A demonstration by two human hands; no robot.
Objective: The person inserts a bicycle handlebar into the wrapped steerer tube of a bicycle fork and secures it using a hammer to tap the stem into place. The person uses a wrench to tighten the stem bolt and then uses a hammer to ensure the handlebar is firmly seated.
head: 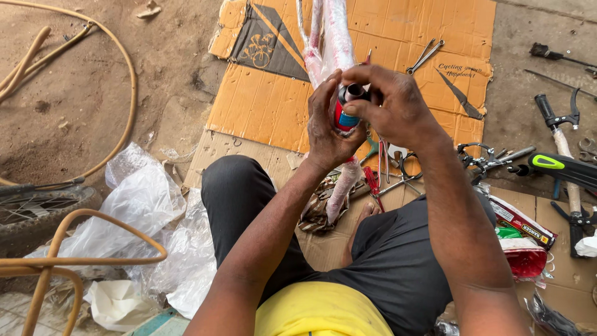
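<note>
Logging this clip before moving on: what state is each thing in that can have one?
Red and blue tube end of the wrapped bicycle frame: held upright, gripped by both hands.
Left hand: closed around the tube.
Right hand: fingertips pinching the tube's dark top.
Flattened brown cardboard: lying flat.
Clear plastic sheeting: crumpled.

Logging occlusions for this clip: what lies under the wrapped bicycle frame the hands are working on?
Under the wrapped frame lies flattened cardboard, with pliers near its lower end. The left hand and right hand hide the middle stretch.
</note>
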